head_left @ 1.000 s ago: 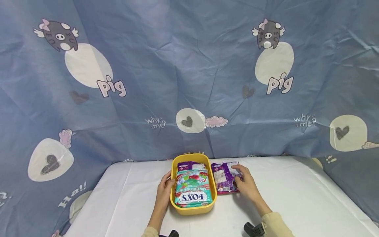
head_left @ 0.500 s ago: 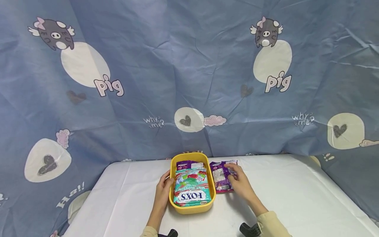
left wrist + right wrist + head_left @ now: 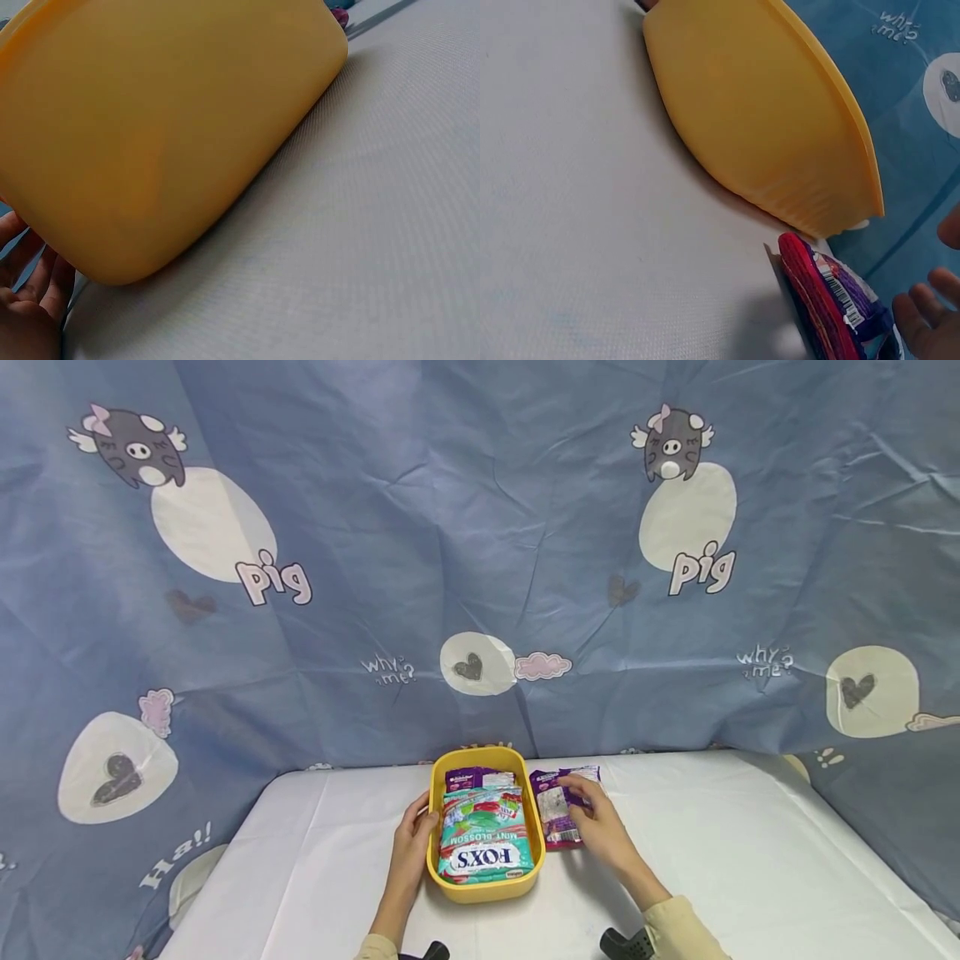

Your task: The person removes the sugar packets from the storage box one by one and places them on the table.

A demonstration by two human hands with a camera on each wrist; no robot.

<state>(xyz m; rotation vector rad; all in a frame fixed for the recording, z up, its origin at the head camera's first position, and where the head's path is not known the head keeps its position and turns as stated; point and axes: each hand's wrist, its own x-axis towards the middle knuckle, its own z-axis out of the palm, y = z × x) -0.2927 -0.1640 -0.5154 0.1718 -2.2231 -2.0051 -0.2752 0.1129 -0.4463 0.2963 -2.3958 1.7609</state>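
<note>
A yellow plastic tub (image 3: 486, 893) stands on the table, with a teal Fox's Mint Blossom candy bag (image 3: 486, 835) lying in it over a purple packet (image 3: 461, 779). My left hand (image 3: 410, 843) rests at the tub's left side; in the left wrist view its fingers (image 3: 56, 281) lie against the outer wall. Right of the tub is a second purple packet (image 3: 553, 806), flat on the cloth and partly covered by my right hand (image 3: 600, 828). The right wrist view shows the right fingers (image 3: 911, 319) parted and loosely bent close over this packet (image 3: 840, 300), nothing gripped.
White cloth (image 3: 720, 843) covers the table. Behind it hangs a blue curtain (image 3: 375, 568) with pig prints, close behind the tub's far end. A dark wrist device (image 3: 628, 946) sits by the right sleeve (image 3: 681, 928).
My right hand has shifted left across the purple packet, towards the tub. The left hand, tub and packets stay in place; the whole head view has drifted slightly.
</note>
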